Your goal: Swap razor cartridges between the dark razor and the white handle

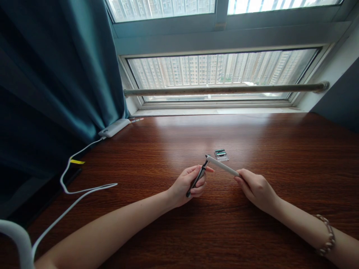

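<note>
My left hand is closed around the dark handle of a razor, which tilts up and away with its small head at the top. My right hand pinches one end of a slim white stick. The stick's far end meets or overlaps the razor's head; I cannot tell whether they touch. Just beyond the stick, a small clear case with dark and teal strips, like razor cartridges, lies on the table.
The brown wood-grain table reaches to the window sill. At the far left lies a white power strip or power bank, its white cable looping toward me past a yellow tag. A blue curtain hangs beside it.
</note>
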`<action>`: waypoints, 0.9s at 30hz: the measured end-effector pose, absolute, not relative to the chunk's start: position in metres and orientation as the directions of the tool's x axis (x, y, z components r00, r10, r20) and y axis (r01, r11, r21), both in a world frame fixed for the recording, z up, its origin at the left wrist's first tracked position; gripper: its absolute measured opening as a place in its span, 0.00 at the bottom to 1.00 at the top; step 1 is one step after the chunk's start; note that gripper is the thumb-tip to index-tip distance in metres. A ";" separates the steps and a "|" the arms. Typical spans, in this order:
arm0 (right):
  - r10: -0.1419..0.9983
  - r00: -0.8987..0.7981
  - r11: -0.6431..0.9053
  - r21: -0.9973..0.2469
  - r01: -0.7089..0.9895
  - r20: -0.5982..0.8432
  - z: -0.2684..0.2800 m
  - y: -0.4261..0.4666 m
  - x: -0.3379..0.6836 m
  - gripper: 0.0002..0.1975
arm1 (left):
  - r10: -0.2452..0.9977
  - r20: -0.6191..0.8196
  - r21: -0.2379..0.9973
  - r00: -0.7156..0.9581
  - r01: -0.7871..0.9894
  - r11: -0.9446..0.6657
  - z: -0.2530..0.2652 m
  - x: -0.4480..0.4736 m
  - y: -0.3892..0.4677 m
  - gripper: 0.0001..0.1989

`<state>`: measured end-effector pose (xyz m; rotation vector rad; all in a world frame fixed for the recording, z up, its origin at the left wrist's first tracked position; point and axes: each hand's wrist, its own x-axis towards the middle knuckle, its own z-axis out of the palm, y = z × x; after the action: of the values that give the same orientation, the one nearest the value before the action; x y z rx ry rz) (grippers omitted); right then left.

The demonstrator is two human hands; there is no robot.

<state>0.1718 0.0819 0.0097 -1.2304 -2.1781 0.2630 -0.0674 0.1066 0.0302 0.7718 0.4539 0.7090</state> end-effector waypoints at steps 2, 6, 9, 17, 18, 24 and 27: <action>0.835 -0.341 0.529 -0.456 0.716 0.432 0.010 0.082 0.172 0.08 | 0.722 -0.114 0.757 0.682 -0.411 0.508 0.030 -0.068 0.107 0.15; 0.823 -0.407 0.560 -0.445 0.699 0.395 0.010 0.082 0.172 0.07 | 0.720 -0.092 0.752 0.687 -0.426 0.503 0.028 -0.069 0.108 0.14; 0.840 -0.354 0.526 -0.456 0.718 0.411 0.010 0.082 0.172 0.07 | 0.712 -0.089 0.747 0.696 -0.426 0.510 0.027 -0.069 0.109 0.13; 0.836 -0.350 0.529 -0.449 0.720 0.424 0.008 0.082 0.172 0.07 | 0.728 -0.087 0.761 0.680 -0.426 0.489 0.028 -0.068 0.108 0.12; 0.829 -0.370 0.542 -0.442 0.715 0.418 0.008 0.082 0.172 0.07 | 0.730 -0.081 0.764 0.678 -0.428 0.482 0.028 -0.067 0.108 0.11; 0.806 -0.395 0.569 -0.395 0.721 0.440 0.007 0.082 0.173 0.05 | 0.747 -0.046 0.789 0.663 -0.434 0.434 0.028 -0.066 0.109 0.09; 0.796 -0.423 0.587 -0.382 0.714 0.433 0.006 0.082 0.174 0.05 | 0.757 -0.038 0.796 0.652 -0.438 0.417 0.028 -0.065 0.108 0.08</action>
<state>0.1742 0.0820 0.0058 -1.1954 -2.2370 0.1862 -0.0649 0.1082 0.0281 0.8471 0.4279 0.7793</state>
